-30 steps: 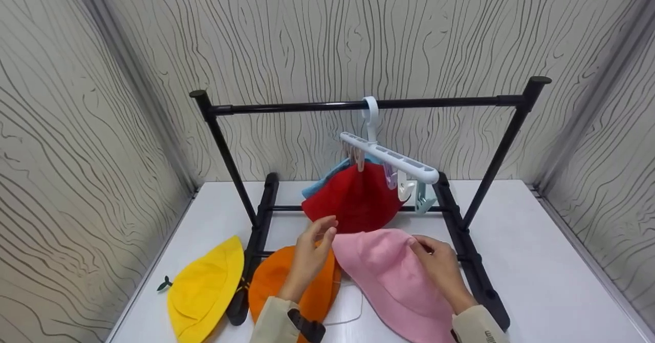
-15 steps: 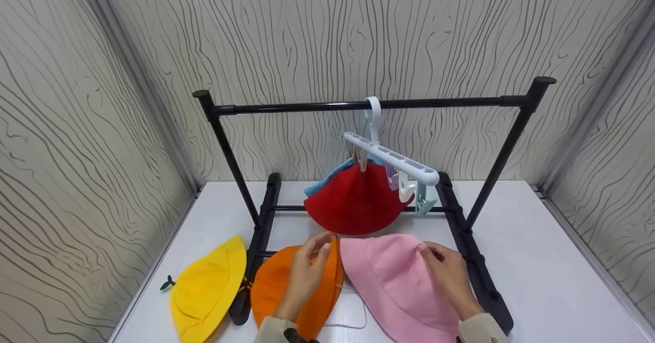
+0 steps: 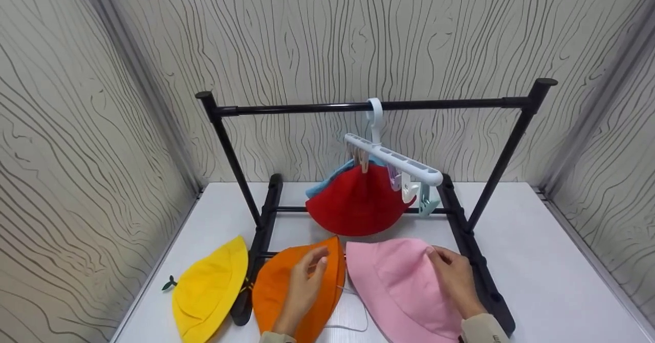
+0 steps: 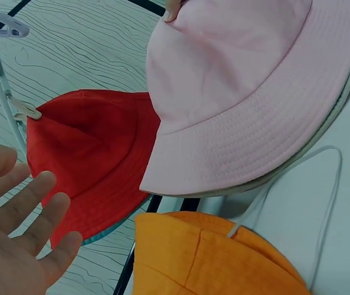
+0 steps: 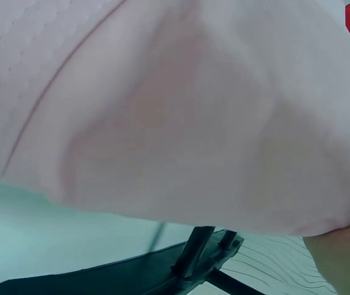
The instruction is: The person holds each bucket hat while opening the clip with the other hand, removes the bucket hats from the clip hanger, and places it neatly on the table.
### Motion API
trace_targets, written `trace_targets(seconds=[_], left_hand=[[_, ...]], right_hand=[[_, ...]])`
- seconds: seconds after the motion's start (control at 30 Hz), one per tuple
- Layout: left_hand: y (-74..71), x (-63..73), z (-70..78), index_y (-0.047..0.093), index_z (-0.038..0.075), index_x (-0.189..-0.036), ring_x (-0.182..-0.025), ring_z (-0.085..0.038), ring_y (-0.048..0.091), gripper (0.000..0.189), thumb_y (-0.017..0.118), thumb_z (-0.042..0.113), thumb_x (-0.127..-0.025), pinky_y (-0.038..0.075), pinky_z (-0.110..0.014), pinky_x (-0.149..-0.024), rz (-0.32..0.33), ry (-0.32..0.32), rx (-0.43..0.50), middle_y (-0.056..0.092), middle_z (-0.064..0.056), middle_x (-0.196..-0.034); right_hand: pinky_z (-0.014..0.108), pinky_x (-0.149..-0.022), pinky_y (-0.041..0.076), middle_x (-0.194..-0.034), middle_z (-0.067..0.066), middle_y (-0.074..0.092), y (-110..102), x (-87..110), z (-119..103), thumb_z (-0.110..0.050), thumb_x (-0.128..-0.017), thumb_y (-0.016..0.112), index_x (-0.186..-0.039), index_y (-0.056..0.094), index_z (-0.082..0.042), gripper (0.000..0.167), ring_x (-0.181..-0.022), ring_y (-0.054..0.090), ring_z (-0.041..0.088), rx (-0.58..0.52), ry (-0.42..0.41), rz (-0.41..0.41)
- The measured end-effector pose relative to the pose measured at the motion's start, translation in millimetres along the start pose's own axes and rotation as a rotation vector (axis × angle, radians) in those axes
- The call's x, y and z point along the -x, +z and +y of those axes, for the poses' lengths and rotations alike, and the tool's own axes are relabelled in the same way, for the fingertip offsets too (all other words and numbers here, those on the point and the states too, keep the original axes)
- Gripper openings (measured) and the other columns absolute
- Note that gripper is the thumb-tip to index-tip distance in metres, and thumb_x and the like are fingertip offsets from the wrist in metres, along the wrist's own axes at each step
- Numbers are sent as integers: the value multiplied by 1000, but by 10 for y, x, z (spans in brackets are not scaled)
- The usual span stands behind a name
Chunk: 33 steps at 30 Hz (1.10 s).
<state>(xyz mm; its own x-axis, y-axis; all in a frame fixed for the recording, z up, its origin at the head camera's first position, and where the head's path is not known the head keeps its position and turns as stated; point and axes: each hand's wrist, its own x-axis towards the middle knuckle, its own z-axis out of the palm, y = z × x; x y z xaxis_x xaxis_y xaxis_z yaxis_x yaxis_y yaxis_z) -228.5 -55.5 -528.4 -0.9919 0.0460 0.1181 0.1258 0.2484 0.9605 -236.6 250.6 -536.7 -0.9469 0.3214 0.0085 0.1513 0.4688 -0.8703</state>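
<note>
My right hand (image 3: 455, 279) pinches the crown of a pink bucket hat (image 3: 396, 286) between thumb and fingers. That hat fills most of the right wrist view, where only a bit of the hand (image 5: 341, 258) shows. Over an orange bucket hat (image 3: 274, 281) hovers my left hand (image 3: 305, 286), its fingers loosely bent and holding nothing; the left wrist view shows them spread. Behind both hands a red hat (image 3: 358, 205) hangs by a beige clip (image 3: 364, 164) from a white hanger (image 3: 396, 161). A light blue hat (image 3: 327, 179) is partly hidden behind the red one.
The hanger hooks over the bar (image 3: 307, 108) of a black rack. Purple, white (image 3: 409, 190) and teal clips (image 3: 428, 200) hang along its near end. A yellow hat (image 3: 207, 289) with a sprout lies at left. A thin white cord (image 3: 366, 317) loops between the orange and pink hats.
My left hand has come down and back from beside the red hat to over the orange one. My right hand has shifted slightly right and nearer, still holding the pink hat.
</note>
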Motion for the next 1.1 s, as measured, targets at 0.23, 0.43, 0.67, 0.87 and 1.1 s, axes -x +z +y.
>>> trace_targets(seconds=[0.23, 0.43, 0.67, 0.87, 1.1], left_hand=[[1, 63, -78, 60, 3, -124, -114, -27, 59, 33, 53, 23, -99, 48, -46, -98, 11, -10, -4, 64, -15, -124], [7, 118, -110, 61, 0, -122, -111, -27, 61, 32, 54, 20, -99, 51, -43, -94, 14, 19, 10, 65, -17, -121], [37, 125, -116, 59, -2, -124, -110, -25, 60, 35, 54, 22, -99, 51, -42, -95, -14, -14, 27, 64, -16, -122], [58, 136, -107, 58, -3, -125, -111, -27, 60, 35, 54, 21, -99, 50, -45, -95, -31, -16, 43, 63, -18, -123], [88, 126, -102, 58, -1, -125, -113, -26, 59, 36, 54, 23, -99, 49, -45, -98, -43, -57, 38, 63, -16, -124]], right_hand=[[29, -88, 48, -116, 17, 68, 45, -50, 88, -33, -96, 57, -120, 66, -1, 41, -107, 61, 25, -1, 12, 12], [29, -85, 48, -115, 18, 68, 64, -58, 141, -34, -96, 56, -120, 66, -1, 42, -104, 62, 26, 1, 14, 19], [32, -87, 49, -119, 22, 65, 78, -75, 195, -34, -97, 54, -122, 63, 2, 45, -107, 61, 30, -16, 27, 11], [32, -87, 49, -119, 22, 65, 113, -99, 210, -36, -97, 55, -122, 63, 2, 46, -107, 61, 30, -16, 17, 14], [37, -89, 48, -120, 22, 65, 160, -121, 227, -34, -97, 55, -122, 64, 0, 43, -108, 61, 32, -4, 7, 18]])
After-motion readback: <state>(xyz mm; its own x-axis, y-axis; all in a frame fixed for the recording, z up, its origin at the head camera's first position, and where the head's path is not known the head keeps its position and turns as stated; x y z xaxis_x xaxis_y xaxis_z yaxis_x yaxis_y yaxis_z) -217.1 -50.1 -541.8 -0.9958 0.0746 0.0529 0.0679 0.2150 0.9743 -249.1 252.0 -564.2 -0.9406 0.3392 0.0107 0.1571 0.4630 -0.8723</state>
